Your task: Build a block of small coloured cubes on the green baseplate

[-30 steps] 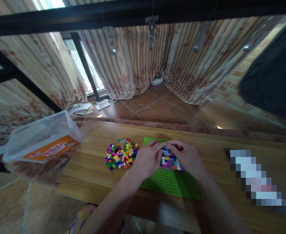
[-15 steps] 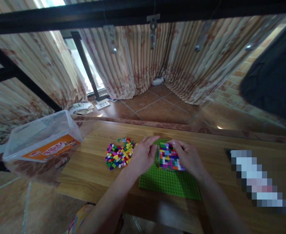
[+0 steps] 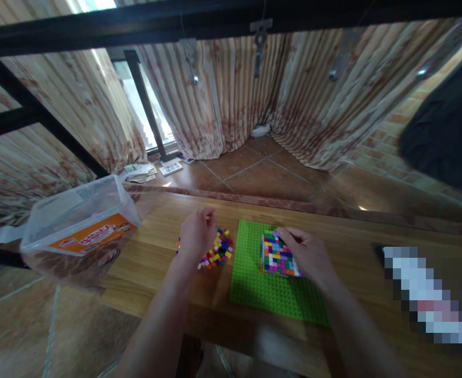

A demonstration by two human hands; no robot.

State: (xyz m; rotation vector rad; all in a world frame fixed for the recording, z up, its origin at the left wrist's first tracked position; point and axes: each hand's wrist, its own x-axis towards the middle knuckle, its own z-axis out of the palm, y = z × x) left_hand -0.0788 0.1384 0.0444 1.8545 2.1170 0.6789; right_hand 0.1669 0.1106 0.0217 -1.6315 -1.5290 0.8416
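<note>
Green baseplate (image 3: 270,297) under R hand (image 3: 308,254), brick block (image 3: 274,255) touching its L side, can't tell grip; L hand (image 3: 197,236) now away from block, over loose bricks (image 3: 222,252), curled, contents unclear: block prob. tended one-handed.

My bare left arm (image 3: 162,315) and right arm (image 3: 353,315) reach in over the near edge of the tabletop (image 3: 144,283). My left grip (image 3: 195,236) is nearer the far edge, fingers (image 3: 207,214) curled in. My right grip (image 3: 310,252) has bent fingers too.

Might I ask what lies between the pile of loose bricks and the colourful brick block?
In the head view, mainly the left part of the green board.
</note>
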